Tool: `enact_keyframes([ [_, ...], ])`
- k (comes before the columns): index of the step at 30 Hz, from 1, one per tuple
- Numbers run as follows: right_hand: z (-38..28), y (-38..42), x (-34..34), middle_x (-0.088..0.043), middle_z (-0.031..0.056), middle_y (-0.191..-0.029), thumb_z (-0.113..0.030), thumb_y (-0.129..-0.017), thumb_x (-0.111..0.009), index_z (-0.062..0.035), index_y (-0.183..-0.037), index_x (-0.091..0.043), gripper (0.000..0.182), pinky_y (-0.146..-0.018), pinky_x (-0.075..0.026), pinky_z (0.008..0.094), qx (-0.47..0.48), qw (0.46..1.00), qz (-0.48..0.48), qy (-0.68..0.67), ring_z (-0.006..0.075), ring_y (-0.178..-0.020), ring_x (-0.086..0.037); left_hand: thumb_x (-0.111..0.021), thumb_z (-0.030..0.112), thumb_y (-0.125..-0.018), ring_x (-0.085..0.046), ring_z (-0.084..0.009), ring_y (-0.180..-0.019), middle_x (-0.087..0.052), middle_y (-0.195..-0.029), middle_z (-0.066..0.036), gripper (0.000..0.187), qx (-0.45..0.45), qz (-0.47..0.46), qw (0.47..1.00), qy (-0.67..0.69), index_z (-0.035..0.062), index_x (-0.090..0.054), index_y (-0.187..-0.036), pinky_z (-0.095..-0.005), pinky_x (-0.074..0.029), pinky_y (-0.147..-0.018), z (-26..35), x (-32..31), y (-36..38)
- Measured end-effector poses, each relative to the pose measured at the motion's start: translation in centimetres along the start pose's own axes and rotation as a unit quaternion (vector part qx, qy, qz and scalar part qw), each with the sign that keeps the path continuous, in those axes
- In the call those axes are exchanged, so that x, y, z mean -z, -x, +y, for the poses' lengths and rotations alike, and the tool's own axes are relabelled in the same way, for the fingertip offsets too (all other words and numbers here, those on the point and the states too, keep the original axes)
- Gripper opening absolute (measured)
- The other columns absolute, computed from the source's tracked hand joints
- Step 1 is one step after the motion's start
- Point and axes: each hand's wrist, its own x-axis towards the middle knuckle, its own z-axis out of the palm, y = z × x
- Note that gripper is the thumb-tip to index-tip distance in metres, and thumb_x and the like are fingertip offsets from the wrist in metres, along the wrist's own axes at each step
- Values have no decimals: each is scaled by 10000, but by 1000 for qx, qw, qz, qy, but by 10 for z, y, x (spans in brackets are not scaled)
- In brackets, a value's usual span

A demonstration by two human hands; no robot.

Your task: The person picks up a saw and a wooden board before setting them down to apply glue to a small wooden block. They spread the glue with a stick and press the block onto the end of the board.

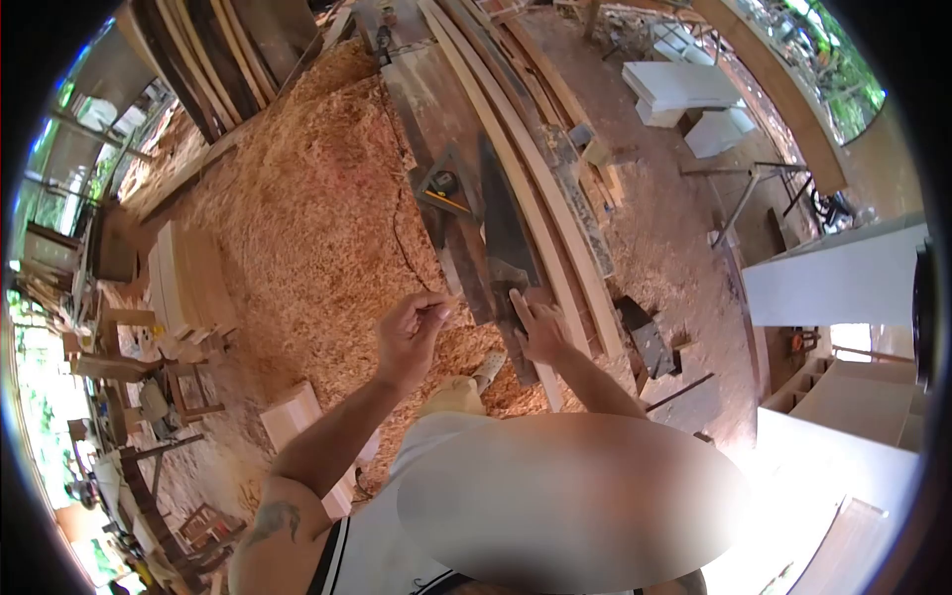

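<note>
Your left arm (342, 424) bends at the elbow, its forearm angling forward to your left hand (405, 345), where the fingers curl in near the thumb. Your right forearm (600, 390) slants forward and inward, and your right hand (543, 335) lies loosely spread, index finger (521, 307) extended ahead.

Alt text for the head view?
A person's right hand reaches near what looks like a handsaw on a bench beside long boards; the left hand, pinched, hovers over wood shavings. A triangular square, tape measure and pencil lie farther up.
</note>
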Motion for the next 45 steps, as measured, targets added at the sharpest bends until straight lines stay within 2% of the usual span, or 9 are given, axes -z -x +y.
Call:
enact_keyframes([
  [3, 19, -10, -22, -626, 192, -1236, -191, -887, -698, -132, -1617, -289, 839, -1046, -409, 545, 21, 996, 80, -23, 401, -1158, -578, -672, 107, -1014, -669, -126, -839, -724, -987, -77, 198, 9, -26, 999, 46, -20, -669, -1166, -289, -577, -762, -17, -9, -12],
  [9, 28, 1, -38, -608, 186, -1332, -152, -844, -701, -62, -1444, -521, 633, -1128, -345, 526, -62, 986, 141, -68, 378, -1245, -530, -689, 193, -1012, -646, -114, -759, -717, -956, -56, 198, 167, -66, 980, 89, 18, -680, -1104, -269, -545, -698, -21, -45, -24],
  [13, -9, 40, -2, -673, 167, -1191, -157, -866, -725, -20, -1330, -598, 500, -980, -495, 449, -145, 909, 312, -234, 345, -1100, -628, -686, 232, -1014, -616, -107, -721, -706, -936, -36, 198, 276, -111, 937, 182, 56, -675, -1105, -266, -523, -675, -35, -77, -25],
  [15, -28, 68, 0, -700, 141, -1117, -175, -907, -734, 3, -1278, -616, 428, -867, -559, 389, -198, 836, 317, -402, 291, -992, -683, -677, 227, -1018, -601, -104, -722, -699, -926, -23, 166, 326, -150, 907, 218, 84, -681, -1102, -281, -516, -678, -41, -94, -22],
  [18, -53, 103, 5, -712, 86, -1026, -216, -976, -716, 4, -1214, -624, 337, -765, -569, 319, -288, 591, 294, -693, 189, -854, -700, -669, 222, -1022, -582, -90, -704, -686, -903, -7, 149, 349, -220, 892, 187, 91, -686, -1093, -271, -493, -653, -50, -127, -4],
  [26, -54, 183, -34, -690, 70, -1023, -198, -1020, -671, -23, -1130, -620, 213, -835, -558, 321, -275, 328, 412, -804, 144, -908, -668, -685, 222, -1009, -549, -71, -686, -687, -889, 2, 190, 375, -355, 855, 47, 56, -727, -1091, -228, -462, -635, -88, -197, 67],
  [32, -52, 219, -84, -691, 46, -1032, -180, -1006, -688, -27, -1152, -633, 219, -857, -524, 304, -286, 265, 476, -788, 129, -946, -645, -697, 233, -999, -552, -72, -687, -692, -892, -11, 216, 393, -381, 836, -27, 44, -741, -1095, -224, -459, -624, -113, -225, 103],
  [39, -37, 253, -95, -687, 40, -1001, -176, -1001, -693, -18, -1110, -659, 195, -861, -515, 291, -322, 276, 478, -769, 123, -925, -629, -704, 222, -995, -561, -68, -685, -690, -869, -2, 196, 424, -402, 807, -78, 41, -746, -1060, -223, -459, -621, -127, -247, 125],
  [45, -4, 287, -112, -727, 57, -975, -136, -989, -678, 26, -1108, -671, 201, -819, -568, 294, -393, 463, 360, -708, 110, -903, -687, -688, 202, -1008, -561, -46, -683, -700, -843, 4, 171, 223, -505, 818, -162, 47, -729, -1067, -223, -468, -624, -150, -259, 132],
])
